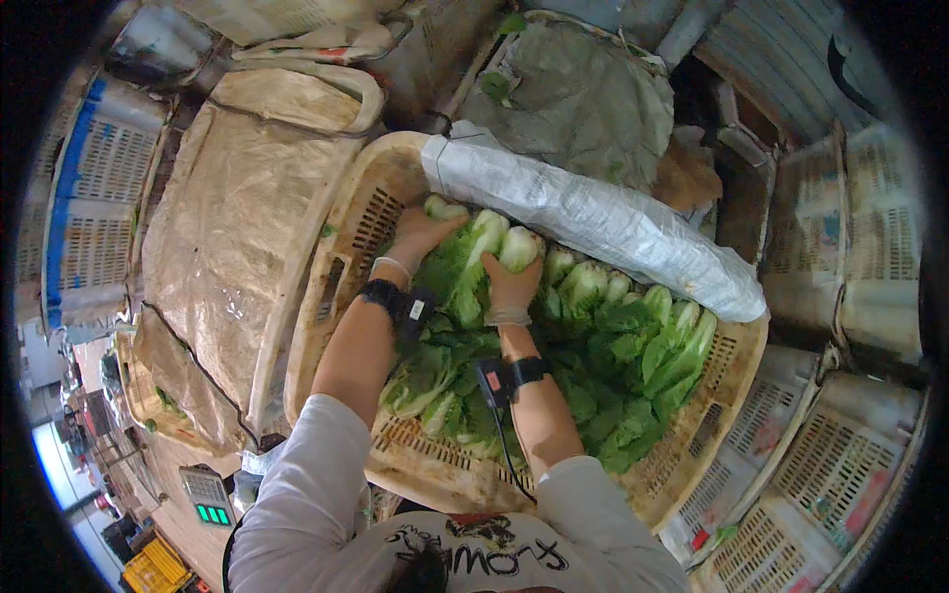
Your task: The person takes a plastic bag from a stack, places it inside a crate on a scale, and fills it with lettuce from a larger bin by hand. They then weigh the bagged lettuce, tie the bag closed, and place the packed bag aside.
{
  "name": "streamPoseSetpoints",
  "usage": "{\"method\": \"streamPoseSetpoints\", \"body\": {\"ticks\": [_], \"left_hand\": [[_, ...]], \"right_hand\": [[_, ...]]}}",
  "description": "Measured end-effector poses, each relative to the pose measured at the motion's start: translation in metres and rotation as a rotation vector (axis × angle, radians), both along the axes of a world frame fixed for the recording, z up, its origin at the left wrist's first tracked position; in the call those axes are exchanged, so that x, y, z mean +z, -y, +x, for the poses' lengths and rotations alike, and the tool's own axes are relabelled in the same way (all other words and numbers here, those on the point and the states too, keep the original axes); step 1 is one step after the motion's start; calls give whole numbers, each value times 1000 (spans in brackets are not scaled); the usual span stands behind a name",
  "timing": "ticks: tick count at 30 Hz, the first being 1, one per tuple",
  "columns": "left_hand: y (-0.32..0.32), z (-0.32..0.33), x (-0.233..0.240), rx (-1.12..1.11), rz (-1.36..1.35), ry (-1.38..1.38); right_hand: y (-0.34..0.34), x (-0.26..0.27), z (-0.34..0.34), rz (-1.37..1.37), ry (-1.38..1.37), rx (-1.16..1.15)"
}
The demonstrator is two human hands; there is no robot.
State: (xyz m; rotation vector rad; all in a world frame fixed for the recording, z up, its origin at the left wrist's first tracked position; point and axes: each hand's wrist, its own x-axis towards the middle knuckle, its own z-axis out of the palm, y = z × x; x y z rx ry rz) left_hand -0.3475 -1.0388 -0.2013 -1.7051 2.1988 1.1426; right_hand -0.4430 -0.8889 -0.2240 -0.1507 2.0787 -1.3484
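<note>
Leafy green cabbages (626,348) with pale stem ends fill a yellowed plastic crate (415,467) in front of me. Along the crate's far wall, their white bases point away from me. My left hand (419,239), in a thin translucent glove, grips a cabbage (442,207) at the far left corner; some of its fingers are hidden. My right hand (513,287), gloved the same way, has its thumb and fingers around the white base of another cabbage (519,250). Between the two hands lies a further cabbage (485,236).
A folded white plastic sheet (593,211) hangs over the crate's far rim. Covered crates stand at left under a tan sheet (222,222) and behind under a grey-green sheet (571,96). Stacked crates (808,437) rise at right. A scale with a lit display (211,514) stands lower left.
</note>
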Motion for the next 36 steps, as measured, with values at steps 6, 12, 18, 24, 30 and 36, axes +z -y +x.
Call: {"method": "streamPoseSetpoints", "body": {"ticks": [6,12,18,24,30,36], "left_hand": [[0,14,-16,0,-134,-153],[-2,25,-13,94,54,-305],[-19,38,37,107,53,-422],[-67,52,114,81,-176,-963],[-119,135,258,-120,-475,-1085],[-236,306,339,62,-851,-1034]], "right_hand": [[-21,-32,18,-66,-64,13],[-15,-10,19,-57,-115,66],[-40,6,33,-416,-33,16],[-70,73,32,-666,-580,176],[-107,218,51,-775,-529,613],[-124,292,141,-823,-400,1423]]}}
